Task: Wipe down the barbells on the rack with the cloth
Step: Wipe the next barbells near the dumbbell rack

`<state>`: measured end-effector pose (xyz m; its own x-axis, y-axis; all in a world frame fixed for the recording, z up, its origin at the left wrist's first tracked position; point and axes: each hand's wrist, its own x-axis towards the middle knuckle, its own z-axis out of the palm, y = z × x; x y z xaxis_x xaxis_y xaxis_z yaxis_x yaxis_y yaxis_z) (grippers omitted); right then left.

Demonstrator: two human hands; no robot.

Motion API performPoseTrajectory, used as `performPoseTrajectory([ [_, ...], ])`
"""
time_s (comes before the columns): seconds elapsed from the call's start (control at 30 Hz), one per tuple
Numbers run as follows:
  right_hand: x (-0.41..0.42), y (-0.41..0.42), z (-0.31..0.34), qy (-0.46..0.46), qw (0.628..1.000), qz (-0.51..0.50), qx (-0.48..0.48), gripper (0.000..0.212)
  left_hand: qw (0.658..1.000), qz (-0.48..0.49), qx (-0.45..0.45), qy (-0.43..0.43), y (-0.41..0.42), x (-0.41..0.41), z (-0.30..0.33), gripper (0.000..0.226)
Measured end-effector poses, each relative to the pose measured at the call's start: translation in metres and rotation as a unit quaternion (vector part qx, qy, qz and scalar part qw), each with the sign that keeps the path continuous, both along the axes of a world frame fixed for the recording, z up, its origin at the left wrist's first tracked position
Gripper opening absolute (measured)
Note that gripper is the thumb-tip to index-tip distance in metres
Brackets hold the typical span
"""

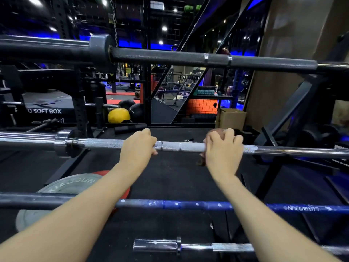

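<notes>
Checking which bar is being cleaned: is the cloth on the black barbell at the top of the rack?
No, the right hand grips the brownish cloth around the silver barbell in the middle, well below the black barbell.

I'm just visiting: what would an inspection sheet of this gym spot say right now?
Surface: black floor mat.
Job's things: chrome barbell at mid height; black barbell above; blue barbell below; brownish cloth on the chrome one.
Clutter: weight plate, yellow ball, cardboard box.
Grips: left hand curled over the chrome barbell; right hand wraps the cloth round it.
Cables: nothing seen; one chain hangs.
Surroundings: dim gym, blue lighting.
</notes>
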<state>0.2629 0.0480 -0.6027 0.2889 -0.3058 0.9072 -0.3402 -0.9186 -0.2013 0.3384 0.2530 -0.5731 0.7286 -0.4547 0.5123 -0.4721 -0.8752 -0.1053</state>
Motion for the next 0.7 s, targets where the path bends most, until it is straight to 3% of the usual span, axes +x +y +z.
performPoseTrajectory([
  [0.13, 0.025, 0.067, -0.001, 0.042, 0.994, 0.076, -0.066, 0.007, 1.0, 0.0, 0.016, -0.007, 0.001, -0.004, 0.002, 0.02],
  [0.23, 0.022, 0.045, 0.003, 0.06, 0.985, 0.099, -0.126, 0.004, 1.0, -0.011, 0.002, 0.013, 0.004, -0.005, 0.005, 0.021],
  [0.4, -0.02, -0.051, 0.0, 0.054, 0.996, 0.006, -0.073, 0.012, 0.999, 0.009, 0.007, 0.045, -0.002, -0.011, 0.009, 0.028],
  [0.5, -0.022, -0.054, 0.006, 0.024, 0.998, -0.051, 0.0, 0.017, 0.998, -0.029, -0.025, 0.057, -0.018, -0.021, 0.014, 0.035],
  [0.57, -0.012, -0.023, 0.006, 0.021, 0.999, -0.024, -0.004, 0.012, 0.994, -0.079, -0.046, 0.054, -0.038, -0.03, 0.017, 0.035],
  [0.7, -0.001, 0.003, 0.003, 0.065, 0.992, 0.069, -0.083, 0.024, 0.992, -0.111, -0.05, 0.026, -0.077, -0.044, 0.015, 0.037],
])
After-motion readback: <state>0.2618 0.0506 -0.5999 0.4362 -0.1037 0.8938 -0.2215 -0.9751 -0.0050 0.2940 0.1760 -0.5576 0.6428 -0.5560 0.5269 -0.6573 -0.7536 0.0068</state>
